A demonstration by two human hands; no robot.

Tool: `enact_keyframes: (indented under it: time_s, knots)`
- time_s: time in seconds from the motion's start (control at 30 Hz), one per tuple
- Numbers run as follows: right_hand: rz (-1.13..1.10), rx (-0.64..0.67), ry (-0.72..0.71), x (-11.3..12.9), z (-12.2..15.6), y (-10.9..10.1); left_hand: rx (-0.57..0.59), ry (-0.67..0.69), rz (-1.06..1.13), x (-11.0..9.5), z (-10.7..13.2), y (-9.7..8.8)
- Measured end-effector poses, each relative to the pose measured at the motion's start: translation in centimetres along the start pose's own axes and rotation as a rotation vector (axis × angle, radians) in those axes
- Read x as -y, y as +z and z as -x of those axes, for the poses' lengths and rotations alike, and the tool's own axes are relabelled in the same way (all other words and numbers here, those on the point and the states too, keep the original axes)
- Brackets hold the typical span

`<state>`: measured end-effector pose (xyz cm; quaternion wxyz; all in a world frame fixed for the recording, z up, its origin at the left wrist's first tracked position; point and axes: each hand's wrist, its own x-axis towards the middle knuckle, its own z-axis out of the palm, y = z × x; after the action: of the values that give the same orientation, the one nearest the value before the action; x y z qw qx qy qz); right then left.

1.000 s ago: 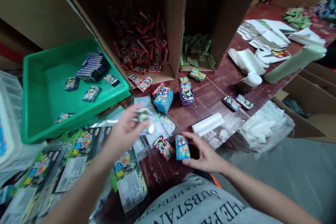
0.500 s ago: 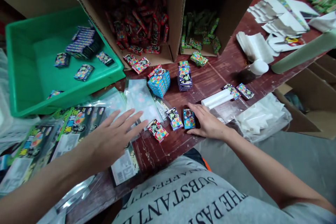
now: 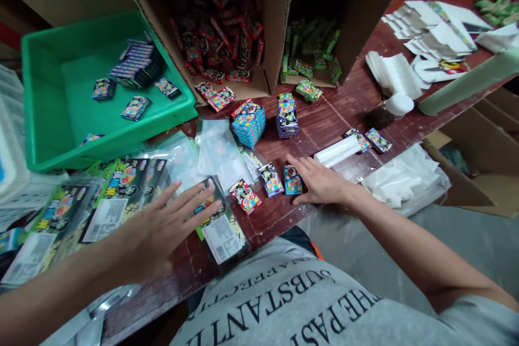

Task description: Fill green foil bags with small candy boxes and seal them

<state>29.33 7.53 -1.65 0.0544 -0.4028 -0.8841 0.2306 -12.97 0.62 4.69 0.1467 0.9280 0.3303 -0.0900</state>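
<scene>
Left hand [image 3: 156, 227]: fingers spread, palm down, over one end of a printed packet [image 3: 223, 238]; whether they touch it, we cannot tell. Right hand [image 3: 322, 181]: fingers bent, thumb apart, about a blue box [image 3: 292, 179]; whether they pinch it, we cannot tell.

Progress, as we judge it: partway. Three boxes lie in a loose row between the two sets of fingers: one red box [image 3: 245, 196], one purple box [image 3: 271, 179], and the blue one at the right fingertips. All lie outside the packet, which looks flat; we take it as unfilled. Plenty is left farther off.

Counts. Beyond the right fingertips we have one blue stack [image 3: 249, 124], about six layers, and one purple stack [image 3: 287, 119], layers too fine to count. Past these: two loose red boxes [image 3: 221, 98] and a green clump [image 3: 308, 90], perhaps two. Right of the right fingers, by a white roll [image 3: 338, 151]: two dark boxes [image 3: 378, 140]. Just beyond the left fingertips: at least two clear sleeves [image 3: 219, 146]. Well beyond them: a green tray [image 3: 77, 81] with one dark stack [image 3: 135, 64] and four loose dark ones. Farthest: a pile of red [image 3: 227, 38] and a pile of green [image 3: 304, 65], both uncountable.
</scene>
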Motion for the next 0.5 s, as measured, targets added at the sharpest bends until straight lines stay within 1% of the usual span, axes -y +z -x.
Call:
enact_keyframes:
  time_s: [0.07,0.13,0.23,0.33,0.4,0.43,0.5]
  knots:
    - [-0.001,-0.004,-0.009,0.2,-0.2,0.3,-0.004,0.043,-0.040,-0.3,0.5,1.0]
    - [0.005,-0.024,-0.061,0.5,-1.1,0.5,0.018,0.113,-0.050,-1.1,0.2,1.6]
    - [-0.002,-0.025,-0.169,1.6,-3.6,0.6,0.056,0.215,-0.023,-2.9,-1.7,1.7]
    - [0.040,0.027,-0.234,3.2,-5.5,-0.2,0.005,0.265,0.006,-4.2,-3.4,1.6]
    - [0.047,-0.005,-0.229,3.9,-5.0,-1.5,-0.061,0.232,0.008,-4.7,-3.7,1.5]
    - [0.032,-0.049,-0.206,4.0,-4.0,-2.3,-0.094,0.198,0.006,-4.9,-3.6,1.4]
    - [0.007,-0.135,-0.113,3.9,-0.9,-3.6,-0.152,0.124,0.004,-5.3,-3.2,1.2]
